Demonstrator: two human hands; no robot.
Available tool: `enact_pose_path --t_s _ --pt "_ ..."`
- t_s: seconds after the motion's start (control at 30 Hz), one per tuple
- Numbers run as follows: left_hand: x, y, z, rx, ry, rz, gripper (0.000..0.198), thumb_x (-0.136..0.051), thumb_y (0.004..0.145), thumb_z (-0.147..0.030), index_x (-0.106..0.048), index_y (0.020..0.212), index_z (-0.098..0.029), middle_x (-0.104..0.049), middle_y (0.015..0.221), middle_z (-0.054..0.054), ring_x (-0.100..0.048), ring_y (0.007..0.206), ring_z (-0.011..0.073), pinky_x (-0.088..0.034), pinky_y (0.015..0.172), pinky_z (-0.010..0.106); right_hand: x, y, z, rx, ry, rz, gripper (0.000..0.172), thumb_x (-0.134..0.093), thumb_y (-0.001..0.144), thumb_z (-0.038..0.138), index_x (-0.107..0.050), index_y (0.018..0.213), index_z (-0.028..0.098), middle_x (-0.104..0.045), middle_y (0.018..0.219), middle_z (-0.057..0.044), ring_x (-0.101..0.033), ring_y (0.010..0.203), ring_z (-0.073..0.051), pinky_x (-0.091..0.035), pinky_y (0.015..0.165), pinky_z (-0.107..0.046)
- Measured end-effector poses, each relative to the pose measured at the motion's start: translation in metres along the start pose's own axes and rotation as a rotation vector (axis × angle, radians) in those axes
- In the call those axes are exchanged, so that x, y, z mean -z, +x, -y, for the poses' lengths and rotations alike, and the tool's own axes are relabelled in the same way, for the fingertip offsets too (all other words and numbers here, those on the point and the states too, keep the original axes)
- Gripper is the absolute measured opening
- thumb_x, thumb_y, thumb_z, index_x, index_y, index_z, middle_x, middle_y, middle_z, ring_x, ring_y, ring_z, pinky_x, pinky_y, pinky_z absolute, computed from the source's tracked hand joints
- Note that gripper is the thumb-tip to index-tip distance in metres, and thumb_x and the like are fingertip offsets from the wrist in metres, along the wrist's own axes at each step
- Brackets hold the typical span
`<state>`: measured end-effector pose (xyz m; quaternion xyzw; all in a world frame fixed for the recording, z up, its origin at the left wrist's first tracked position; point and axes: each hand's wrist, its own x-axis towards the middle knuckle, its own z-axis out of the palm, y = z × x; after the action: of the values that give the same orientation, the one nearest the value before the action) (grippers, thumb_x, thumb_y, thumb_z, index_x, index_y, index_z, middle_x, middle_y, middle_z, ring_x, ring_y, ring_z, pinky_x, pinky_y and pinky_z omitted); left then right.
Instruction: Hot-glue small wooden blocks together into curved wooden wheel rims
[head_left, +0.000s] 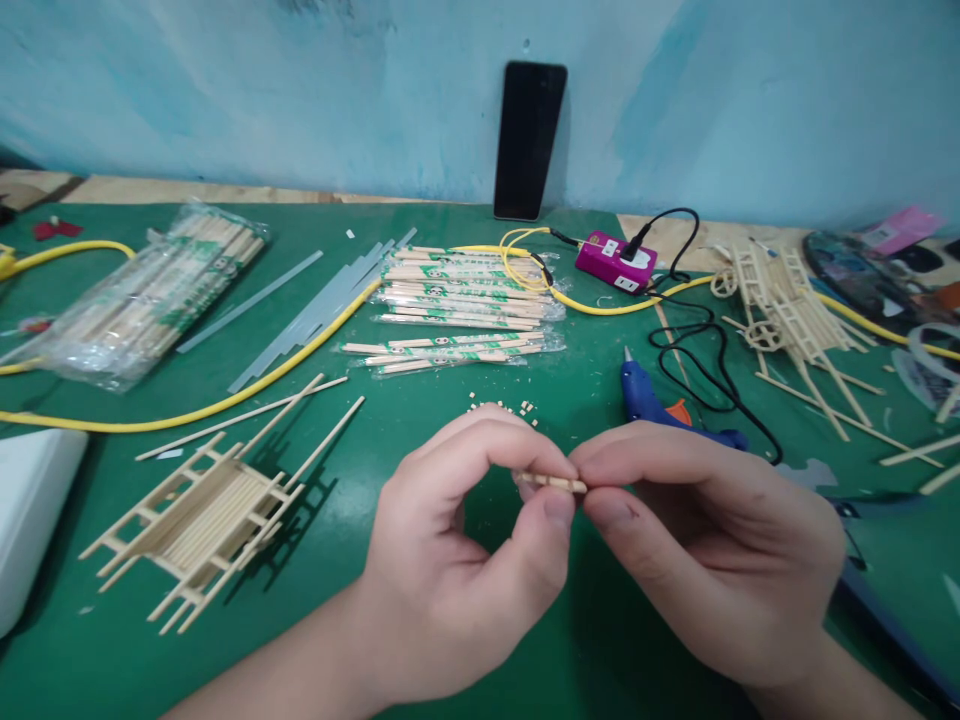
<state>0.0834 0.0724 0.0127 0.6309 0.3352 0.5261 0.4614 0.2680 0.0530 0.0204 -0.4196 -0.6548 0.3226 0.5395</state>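
Between the thumb and forefinger of my left hand (472, 540) is a small, short wooden stick piece (556, 483), seemingly with fine joints along it. My right hand (712, 540) pinches at its right end, thumb and forefinger meeting there; the fingertips hide part of the piece. Tiny cut wood bits (517, 407) lie scattered just beyond my hands. To the left rests a cart-like frame (217, 525) built from thin wooden sticks, with two long handles. A blue glue gun (645, 395) with an orange trigger lies behind my right hand.
Wrapped chopsticks (465, 290) and a bagged bundle (157, 290) lie at the back with clear glue sticks (315, 315). A yellow cable (300, 355) runs across to a purple power socket (616, 262). A phone (529, 140) leans on the wall. Another stick model (795, 310) stands right.
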Motion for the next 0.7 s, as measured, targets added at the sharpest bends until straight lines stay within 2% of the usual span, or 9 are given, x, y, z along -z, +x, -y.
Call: enact_pose_path --t_s 0.5,0.7 --pt "0.0016 -0.0012 -0.0017 0.030 0.016 0.014 0.012 -0.074 0.101 -0.010 -0.076 0.100 -0.022 -0.072 0.084 0.002 -0.065 0.076 0.0157 -0.057 0.070 0.029 -0.0013 0.0034 0.0004 0.013 -0.028 -0.013 0.029 -0.077 0.086 -0.001 -0.082 0.099 0.025 -0.087 0.084 -0.001 -0.081 0.069 -0.018 -0.067 0.061 -0.025" --pt "0.0005 0.0004 -0.0019 0.028 0.001 0.019 0.010 -0.075 0.102 -0.013 -0.076 0.099 -0.022 -0.072 0.083 0.002 -0.063 0.074 0.0152 -0.058 0.072 0.030 -0.0018 0.0039 0.0009 0.011 -0.015 -0.005 0.028 -0.076 0.086 -0.001 -0.081 0.098 0.024 -0.086 0.084 0.000 -0.081 0.071 -0.016 -0.067 0.064 -0.023"
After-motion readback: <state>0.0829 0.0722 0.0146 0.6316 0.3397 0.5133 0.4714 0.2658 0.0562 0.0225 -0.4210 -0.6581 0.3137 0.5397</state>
